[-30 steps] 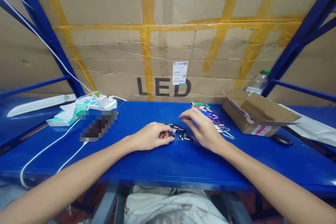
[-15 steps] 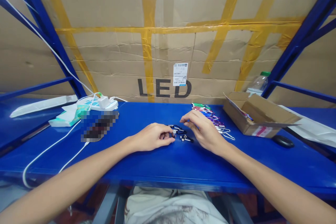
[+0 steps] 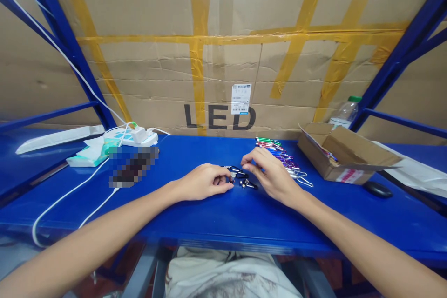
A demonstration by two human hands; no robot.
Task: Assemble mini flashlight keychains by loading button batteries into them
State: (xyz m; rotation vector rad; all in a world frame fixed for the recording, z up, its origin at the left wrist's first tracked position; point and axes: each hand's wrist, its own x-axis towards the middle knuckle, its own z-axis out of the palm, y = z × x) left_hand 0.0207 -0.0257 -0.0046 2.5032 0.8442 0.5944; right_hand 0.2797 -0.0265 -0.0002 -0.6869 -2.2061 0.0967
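Note:
My left hand (image 3: 204, 182) rests on the blue table with curled fingers, thumb and fingertips closed around a small silver piece (image 3: 232, 175) that they partly cover. To its right, my right hand (image 3: 268, 174) is held with bent fingers, thumb close to the forefinger. Anything between those fingertips is too small to make out. Black carabiner clips (image 3: 240, 173) lie between the hands, and a further black clip with silver ends (image 3: 247, 184) sits nearer to me. Behind my right hand runs a row of coloured carabiner clips (image 3: 277, 151), green, red, blue, purple and silver, partly hidden.
An open cardboard box (image 3: 319, 160) stands at the right, with a black mouse (image 3: 378, 189) in front and a bottle (image 3: 345, 111) behind. At left are a power strip (image 3: 151, 138), tissue pack (image 3: 84, 157), blurred object (image 3: 134, 167) and white cables. Large cardboard (image 3: 157, 70) backs the table (image 3: 216, 223).
The view has shifted very slightly. Both hands stay almost in place, and the fingers of my right hand have moved only a little beside the black clips.

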